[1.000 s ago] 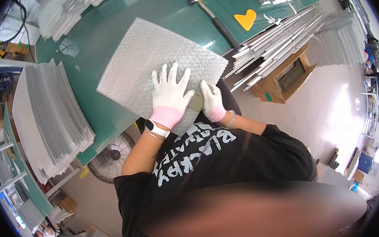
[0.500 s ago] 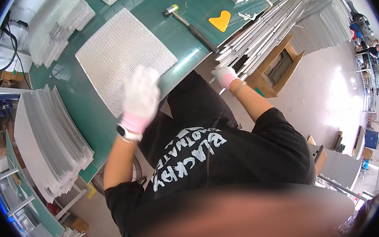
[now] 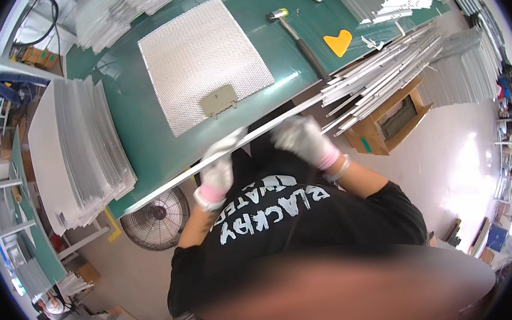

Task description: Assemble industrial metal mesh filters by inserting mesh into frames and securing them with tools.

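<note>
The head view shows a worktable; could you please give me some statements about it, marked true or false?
1. The mesh panel lies on the green table. True.
2. The hammer lies left of the yellow heart-shaped piece. True.
3. The hammer rests on the mesh panel. False: an olive plate rests there.
4. The left hand holds the long white strip. True.
5. The left hand is bare. False: it is gloved, like the right hand.

The mesh sheet [image 3: 200,56] looks metallic, the tabletop [image 3: 136,133] glossy.

1 round fan [image 3: 159,213] and 1 black-handled hammer [image 3: 304,49] near 1 yellow heart-shaped scraper [image 3: 338,43].
</note>
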`<state>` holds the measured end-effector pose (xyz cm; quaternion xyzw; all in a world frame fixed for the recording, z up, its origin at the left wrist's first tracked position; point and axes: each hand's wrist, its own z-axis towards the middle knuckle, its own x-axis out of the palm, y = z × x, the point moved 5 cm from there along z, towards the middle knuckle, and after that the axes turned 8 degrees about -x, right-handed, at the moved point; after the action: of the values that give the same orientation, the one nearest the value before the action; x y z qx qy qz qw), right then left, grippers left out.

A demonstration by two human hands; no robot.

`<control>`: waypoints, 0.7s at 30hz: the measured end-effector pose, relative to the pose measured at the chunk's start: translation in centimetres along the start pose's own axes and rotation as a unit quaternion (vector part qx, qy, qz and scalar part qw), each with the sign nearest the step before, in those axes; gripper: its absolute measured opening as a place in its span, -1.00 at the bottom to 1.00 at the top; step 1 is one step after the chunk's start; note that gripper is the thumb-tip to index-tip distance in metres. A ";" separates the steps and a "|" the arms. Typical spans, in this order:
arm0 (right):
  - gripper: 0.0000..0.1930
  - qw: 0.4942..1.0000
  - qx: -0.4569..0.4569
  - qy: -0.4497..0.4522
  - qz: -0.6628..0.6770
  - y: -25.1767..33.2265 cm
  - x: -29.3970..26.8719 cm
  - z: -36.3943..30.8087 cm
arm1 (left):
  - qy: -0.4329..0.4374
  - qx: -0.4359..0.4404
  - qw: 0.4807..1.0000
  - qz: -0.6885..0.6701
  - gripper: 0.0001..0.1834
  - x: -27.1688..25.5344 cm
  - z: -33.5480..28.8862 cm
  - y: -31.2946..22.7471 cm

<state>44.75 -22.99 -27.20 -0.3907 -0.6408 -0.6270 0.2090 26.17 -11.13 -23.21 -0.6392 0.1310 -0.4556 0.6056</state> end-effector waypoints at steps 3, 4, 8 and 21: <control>-0.42 0.934 -0.175 -0.266 0.165 6.4 -8.5 -0.6 | -0.099 0.167 0.963 -0.189 -0.63 -4.2 -3.1 -9.0; -0.36 0.916 -0.188 -0.302 0.188 9.1 -9.4 -1.4 | -0.112 0.272 0.952 -0.084 -0.43 -5.0 -4.8 -12.5; -0.60 0.871 -0.395 -0.273 0.100 21.0 -13.2 -6.6 | -0.041 0.216 0.960 0.175 -0.26 -5.7 -5.9 -16.5; -0.82 0.883 -0.439 0.091 0.136 29.0 8.2 -3.6 | -0.314 0.255 0.869 0.285 -0.46 -7.6 -9.6 -9.3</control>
<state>61.12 -27.14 -2.01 -0.4672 -0.2186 -0.8422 0.1570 11.26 -9.82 -19.50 -0.5071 -0.0105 -0.0562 0.8600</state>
